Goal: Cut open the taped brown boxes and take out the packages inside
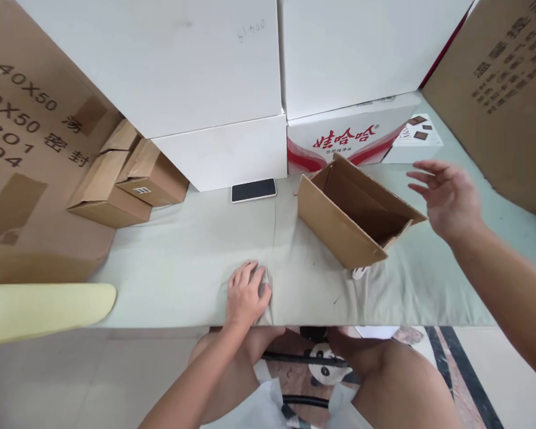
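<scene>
An open cardboard box (330,220) stands on the cloth-covered table, right of the middle, its inside facing up and its flaps mostly out of sight. Just beyond its right edge my right hand (453,196) is raised, fingers apart and holding nothing. My left hand (246,293) rests on the cloth near the front edge, left of the box, with its fingers spread loosely and nothing visible in it. A small white item (360,273) pokes out from under the box's near corner; most of it is hidden.
A phone (254,190) lies before stacked white boxes (223,152). Smaller closed cartons (154,173) stand at the left beside a large printed carton (36,149). A red-and-white carton (348,137) and another large carton (504,107) stand at the back right. A pale yellow object (49,307) juts in at left.
</scene>
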Available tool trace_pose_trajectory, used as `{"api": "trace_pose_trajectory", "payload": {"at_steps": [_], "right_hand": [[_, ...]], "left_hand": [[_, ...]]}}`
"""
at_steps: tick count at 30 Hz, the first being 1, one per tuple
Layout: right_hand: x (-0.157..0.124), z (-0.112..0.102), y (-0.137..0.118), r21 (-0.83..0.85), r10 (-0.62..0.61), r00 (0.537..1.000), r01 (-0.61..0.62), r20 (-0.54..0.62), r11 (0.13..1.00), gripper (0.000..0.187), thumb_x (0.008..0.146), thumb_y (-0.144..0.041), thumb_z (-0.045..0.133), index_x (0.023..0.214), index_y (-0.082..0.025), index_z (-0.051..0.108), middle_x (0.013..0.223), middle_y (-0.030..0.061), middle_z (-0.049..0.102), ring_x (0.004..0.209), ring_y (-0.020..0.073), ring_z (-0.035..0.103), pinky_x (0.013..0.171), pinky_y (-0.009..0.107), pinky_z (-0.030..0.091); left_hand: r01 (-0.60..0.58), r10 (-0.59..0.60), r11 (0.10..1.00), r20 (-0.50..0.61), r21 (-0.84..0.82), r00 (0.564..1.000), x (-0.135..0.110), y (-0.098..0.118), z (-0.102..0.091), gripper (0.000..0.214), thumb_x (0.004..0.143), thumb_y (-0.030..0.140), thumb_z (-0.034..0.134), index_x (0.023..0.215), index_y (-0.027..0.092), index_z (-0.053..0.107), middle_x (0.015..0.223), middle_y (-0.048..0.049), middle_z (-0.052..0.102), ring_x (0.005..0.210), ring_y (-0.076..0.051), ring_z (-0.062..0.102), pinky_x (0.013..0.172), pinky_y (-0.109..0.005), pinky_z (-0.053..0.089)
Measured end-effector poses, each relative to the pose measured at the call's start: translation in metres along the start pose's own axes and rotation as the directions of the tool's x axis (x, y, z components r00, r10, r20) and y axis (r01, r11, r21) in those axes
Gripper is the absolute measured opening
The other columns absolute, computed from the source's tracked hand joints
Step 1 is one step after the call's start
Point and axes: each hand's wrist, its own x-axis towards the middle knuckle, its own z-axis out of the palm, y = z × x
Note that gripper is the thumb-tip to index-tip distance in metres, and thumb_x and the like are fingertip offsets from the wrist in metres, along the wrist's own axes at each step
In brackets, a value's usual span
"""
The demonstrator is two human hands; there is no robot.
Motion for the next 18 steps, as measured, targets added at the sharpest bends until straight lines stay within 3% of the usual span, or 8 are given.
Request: {"api": "trace_pose_trajectory", "payload": {"at_steps": [3, 5, 7, 10, 14, 18], "right_hand": [[-0.050, -0.019, -0.030, -0.065, -0.023, 0.972, 0.039, 0.234, 0.997, 0.040, 0.093, -0.041, 0.055, 0.129, -0.026, 0.065, 0.130, 0.0099, 0.071, 0.115, 0.0266, 0.069, 0.101, 0.042, 0.053], [-0.069, -0.026, -0.049, -0.249, 0.137, 0.946, -0.062, 0.295, 0.966, 0.030, 0.093, -0.043, 0.061, 0.113, -0.024, 0.073, 0.109, 0.0063, 0.076, 0.099, 0.0243, 0.068, 0.096, 0.040, 0.051], [-0.076, -0.027, -0.064, -0.364, 0.284, 0.922, -0.178, 0.264, 0.914, 0.027, 0.098, -0.040, 0.057, 0.093, -0.020, 0.075, 0.091, 0.0052, 0.075, 0.085, 0.0202, 0.064, 0.087, 0.036, 0.049], [-0.078, -0.027, -0.076, -0.380, 0.360, 0.907, -0.261, 0.218, 0.887, 0.031, 0.099, -0.034, 0.058, 0.077, -0.017, 0.070, 0.070, 0.0051, 0.068, 0.066, 0.0156, 0.056, 0.070, 0.031, 0.046], [-0.089, -0.043, -0.077, -0.260, 0.343, 0.936, -0.311, 0.085, 0.914, 0.031, 0.102, -0.031, 0.053, 0.077, -0.016, 0.065, 0.061, 0.0054, 0.064, 0.053, 0.0129, 0.056, 0.057, 0.026, 0.049], [-0.095, -0.081, -0.065, -0.108, 0.273, 0.943, -0.297, -0.192, 0.949, 0.024, 0.099, -0.024, 0.050, 0.080, -0.017, 0.062, 0.066, 0.0073, 0.064, 0.053, 0.0132, 0.062, 0.055, 0.025, 0.056]], "left_hand": [[0.004, -0.004, 1.000, 0.007, -0.018, 1.000, 0.001, 0.004, -0.003, 0.044, 0.094, 0.028, 0.057, 0.134, 0.022, 0.072, 0.146, -0.0134, 0.069, 0.143, -0.035, 0.057, 0.119, -0.051, 0.045], [0.016, -0.015, 0.999, 0.011, -0.030, 1.000, 0.002, 0.006, -0.005, 0.044, 0.094, 0.028, 0.056, 0.135, 0.022, 0.072, 0.147, -0.0137, 0.068, 0.143, -0.035, 0.057, 0.119, -0.051, 0.045], [0.025, -0.025, 0.999, 0.009, -0.041, 1.000, 0.002, 0.009, -0.007, 0.044, 0.094, 0.028, 0.057, 0.134, 0.022, 0.072, 0.147, -0.0139, 0.068, 0.143, -0.035, 0.057, 0.120, -0.051, 0.045], [0.029, -0.029, 0.998, -0.009, -0.057, 1.000, 0.001, 0.011, -0.009, 0.042, 0.094, 0.026, 0.057, 0.132, 0.022, 0.073, 0.146, -0.0137, 0.068, 0.141, -0.034, 0.058, 0.120, -0.050, 0.044], [0.033, -0.036, 0.996, -0.031, -0.080, 0.999, 0.000, 0.013, -0.010, 0.040, 0.094, 0.025, 0.057, 0.131, 0.022, 0.073, 0.146, -0.0139, 0.068, 0.140, -0.033, 0.059, 0.120, -0.051, 0.045], [0.033, -0.037, 0.994, -0.032, -0.102, 0.999, 0.001, 0.012, -0.009, 0.038, 0.094, 0.024, 0.057, 0.129, 0.023, 0.073, 0.145, -0.0129, 0.068, 0.140, -0.033, 0.059, 0.120, -0.051, 0.045]]}}
